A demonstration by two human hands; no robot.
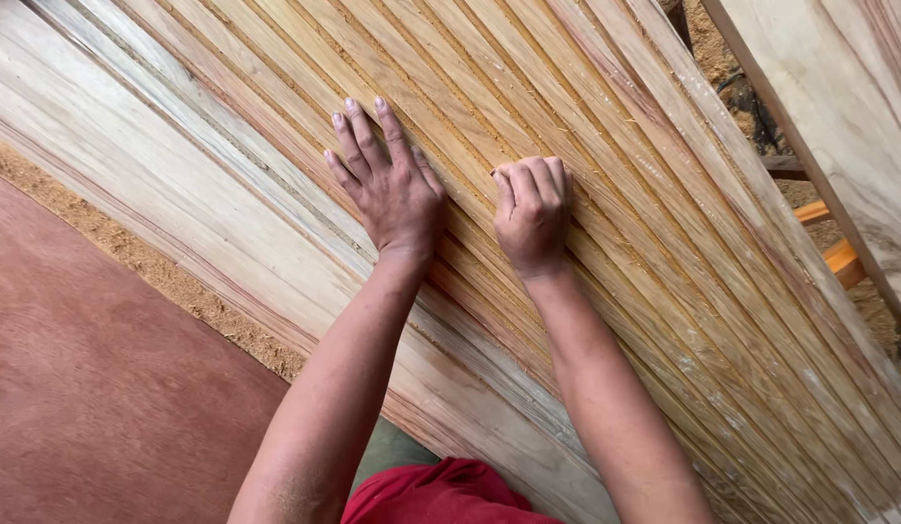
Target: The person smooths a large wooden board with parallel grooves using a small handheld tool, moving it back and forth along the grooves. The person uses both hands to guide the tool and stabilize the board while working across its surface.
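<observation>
A wide bundle of thin, pale and yellow-brown wooden slats (664, 243) lies edge to edge, running diagonally from upper left to lower right. My left hand (387, 180) rests flat on the slats with its fingers spread and pointing up. Just to its right, my right hand (531, 212) is curled with the fingertips hooked over the edge of one slat. Whether it grips that slat or only presses on it is unclear.
A reddish-brown board (91, 388) lies at the lower left, with a strip of sawdust (150, 267) along the edge of the slats. Another pale plank (839, 116) crosses the upper right corner. Orange wooden pieces (839, 257) and sawdust-covered ground show beyond it.
</observation>
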